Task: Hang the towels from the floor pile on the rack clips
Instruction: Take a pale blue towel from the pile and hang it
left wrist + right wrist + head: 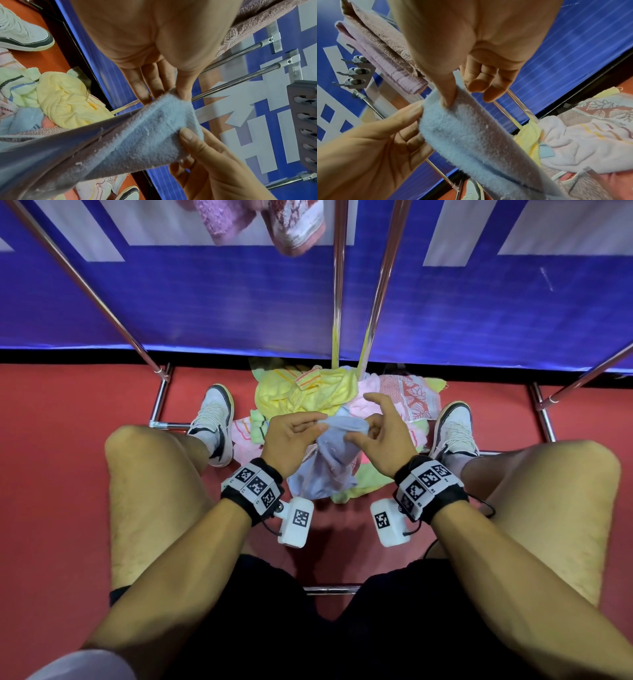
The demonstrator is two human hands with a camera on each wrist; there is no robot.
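Two bare hands pinch one pale blue terry towel (334, 460) at its top edge: the left hand (291, 440) and right hand (387, 436) each grip it with thumb and fingers. Its lower part hides some of the floor pile of yellow, pink and green towels (308, 395), so their count is unclear. Beyond, the chrome rack's (337, 285) two hung pinkish towels (267, 224) are cut off; three clips (357, 70) perhaps hang free.

red floor (51, 474) carries the towel pile (301, 395), rack base bars (159, 402), 2 sneakers (214, 419).
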